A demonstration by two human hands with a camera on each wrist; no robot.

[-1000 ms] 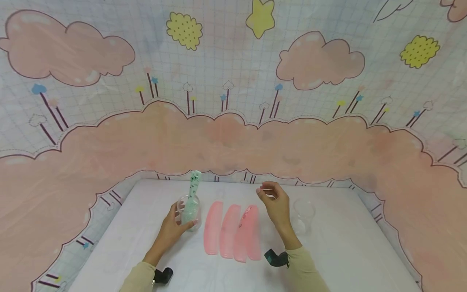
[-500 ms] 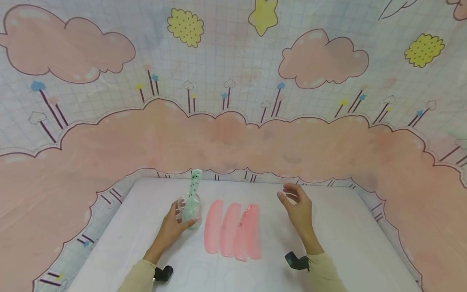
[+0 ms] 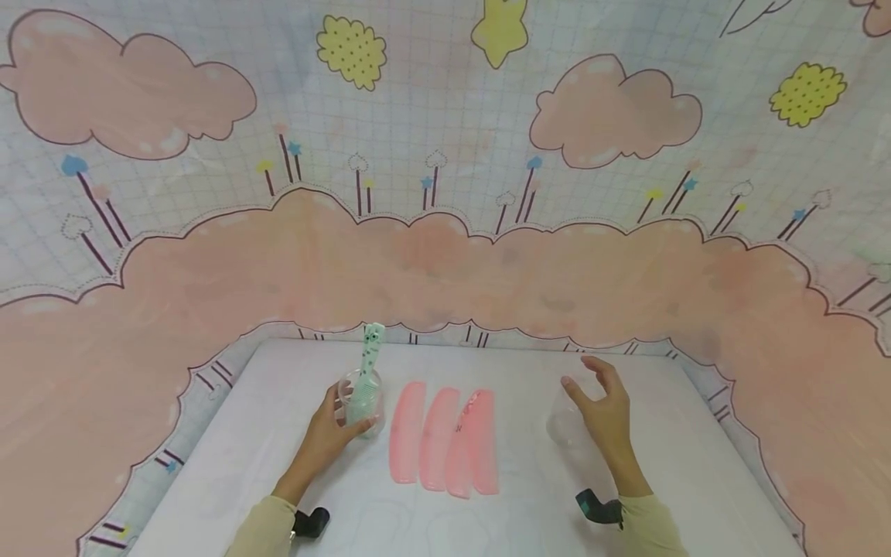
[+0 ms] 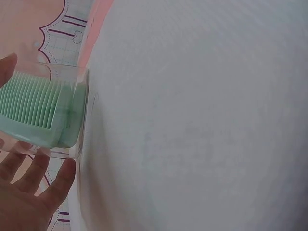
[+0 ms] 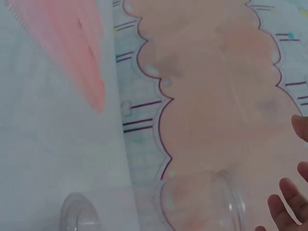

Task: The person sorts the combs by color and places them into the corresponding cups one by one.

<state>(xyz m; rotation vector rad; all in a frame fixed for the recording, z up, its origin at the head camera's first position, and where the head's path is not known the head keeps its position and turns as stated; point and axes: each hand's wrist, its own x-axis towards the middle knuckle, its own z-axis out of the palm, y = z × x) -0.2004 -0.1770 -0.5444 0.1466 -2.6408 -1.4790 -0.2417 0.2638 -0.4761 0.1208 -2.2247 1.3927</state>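
Observation:
My left hand (image 3: 326, 439) grips a clear plastic cup (image 3: 377, 422) standing on the table at the left, thumb on the near side and fingers around the far side. Mint-green combs (image 3: 366, 387), seemingly two, stand in it, teeth down and spotted handles up; the left wrist view shows the green teeth (image 4: 33, 101) through the wall. At the right, my right hand (image 3: 607, 410) is spread beside a second clear cup (image 3: 564, 425), whose wall (image 5: 197, 202) shows nothing inside in the right wrist view. Its fingers (image 5: 288, 192) look apart from that cup.
Several pink combs (image 3: 406, 433) lie side by side on the white table (image 3: 445, 526) between the hands; the two rightmost overlap. A cloud-patterned cloth (image 3: 445, 271) rises behind the table's far edge.
My right hand has moved right, from beside the pink combs to the second cup, and its fingers have spread wider. The left hand stays around its cup.

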